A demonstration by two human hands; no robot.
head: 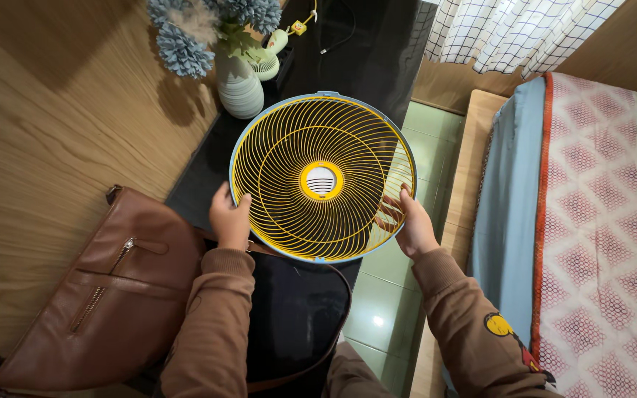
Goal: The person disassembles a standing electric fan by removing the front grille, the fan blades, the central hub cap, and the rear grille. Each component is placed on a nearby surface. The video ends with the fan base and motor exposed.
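both hands, left hand (pixel 228 217) and right hand (pixel 413 230), grip yellow fan guard (pixel 322 177); vase (pixel 238 85) just behind, perhaps touching.

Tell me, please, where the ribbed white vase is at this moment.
In the head view the ribbed white vase stands upper left on the black tabletop, against the wooden wall, just beyond the yellow fan grille.

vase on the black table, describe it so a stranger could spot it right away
Start at the black table along the wood wall. At its near-left edge, just beyond the yellow fan grille, stands the vase. It alone is white, ribbed, and filled with blue-grey flowers.
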